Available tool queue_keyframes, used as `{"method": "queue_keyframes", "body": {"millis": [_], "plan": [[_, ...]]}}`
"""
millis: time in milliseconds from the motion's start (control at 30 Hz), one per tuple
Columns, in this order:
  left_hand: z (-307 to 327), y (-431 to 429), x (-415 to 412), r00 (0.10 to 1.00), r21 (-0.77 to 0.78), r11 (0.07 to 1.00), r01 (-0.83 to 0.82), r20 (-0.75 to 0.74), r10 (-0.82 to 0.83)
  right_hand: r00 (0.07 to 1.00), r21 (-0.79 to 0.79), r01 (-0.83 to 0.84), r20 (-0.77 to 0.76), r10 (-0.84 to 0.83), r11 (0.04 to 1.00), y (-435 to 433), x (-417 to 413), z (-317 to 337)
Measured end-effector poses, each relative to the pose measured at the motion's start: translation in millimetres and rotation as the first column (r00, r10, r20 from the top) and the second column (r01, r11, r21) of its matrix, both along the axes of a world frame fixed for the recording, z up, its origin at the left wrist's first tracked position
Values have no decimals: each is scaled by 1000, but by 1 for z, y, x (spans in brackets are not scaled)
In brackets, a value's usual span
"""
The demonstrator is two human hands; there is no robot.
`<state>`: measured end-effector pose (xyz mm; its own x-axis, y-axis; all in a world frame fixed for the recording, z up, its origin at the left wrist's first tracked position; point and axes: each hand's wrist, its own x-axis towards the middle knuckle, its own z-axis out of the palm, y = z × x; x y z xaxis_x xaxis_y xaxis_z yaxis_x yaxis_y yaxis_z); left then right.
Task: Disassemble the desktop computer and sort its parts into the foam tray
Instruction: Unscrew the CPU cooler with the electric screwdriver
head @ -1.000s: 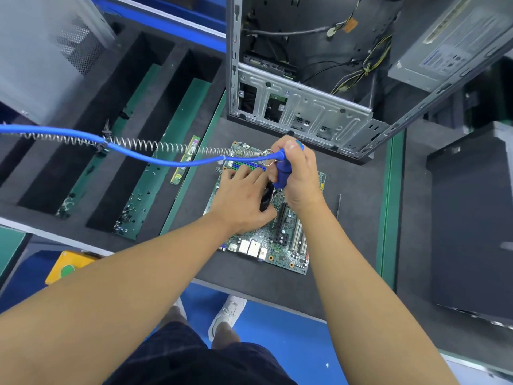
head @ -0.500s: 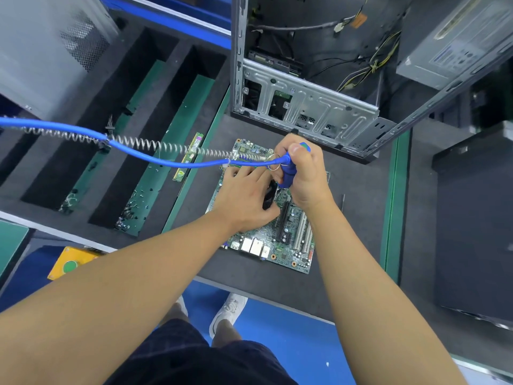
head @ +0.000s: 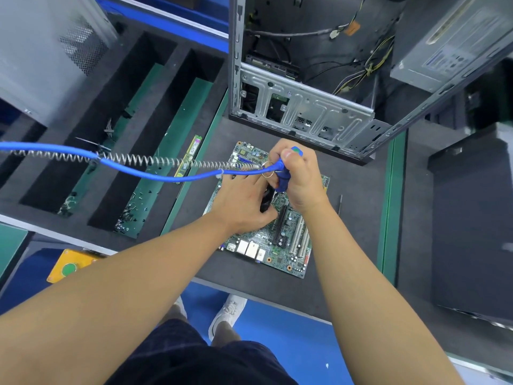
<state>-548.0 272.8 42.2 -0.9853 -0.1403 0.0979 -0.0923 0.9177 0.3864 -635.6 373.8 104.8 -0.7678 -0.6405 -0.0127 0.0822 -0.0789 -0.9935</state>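
A detached side panel is seen at ten o'clock from the work. Beside it lies the foam tray, where loose screws have been dropped into the long slots. A RAM stick has been laid along the tray's right edge, at nine o'clock from the board.

The left hand is rested on the motherboard with its fingers laid out fairly straight. Its thumb lies beside the tool's black nose; whether the nose is pinched cannot be told. The motherboard has been taken out of the case and lies flat on the desk, directly under both hands and not yet in the tray.

The blue electric screwdriver is stood on the board's middle, and the right hand is wrapped tightly round its grip.

At twelve o'clock the computer case stands open, and at one o'clock the power supply and its cables are seen inside it.

The task is judged to be roughly midway. The panel, RAM and board are out, a board fitting is being unscrewed, and the case's remaining parts are left to be removed and sorted.
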Motion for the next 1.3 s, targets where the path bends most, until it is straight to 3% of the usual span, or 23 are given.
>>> {"method": "queue_keyframes", "body": {"millis": [367, 500, 633, 700, 800, 900, 1033, 1300], "plan": [[-2, -6, 0, 996, -28, 997, 66, -57, -67, 998, -9, -7, 56, 8, 1000, -6, -2, 9], [4, -31, 11, 993, 188, 982, 22, -119, 1, 996, -116, -64, 52, 71, 991, -30, -4, 26], [0, -75, 34, 986, 397, 903, -166, 50, 159, 988, -207, -87, 105, 111, 974, -69, 2, 29], [-5, -88, 42, 980, 526, 829, -191, 145, 134, 989, -193, -54, 128, 79, 980, -84, 6, 21], [-12, -93, 43, 983, 590, 791, -159, 169, 72, 987, -147, 8, 161, 16, 989, -93, 10, 4], [-15, -96, 34, 987, 587, 799, -133, 156, 50, 981, -116, 62, 189, -40, 991, -94, 11, -7], [-16, -99, 25, 999, 464, 885, -36, 49, 14, 981, -134, 108, 173, -83, 985, -95, 10, -7], [-10, -95, 34, 997, 570, 822, 22, 46, -58, 987, -125, 129, 114, -115, 984, -94, 7, 0]]}}
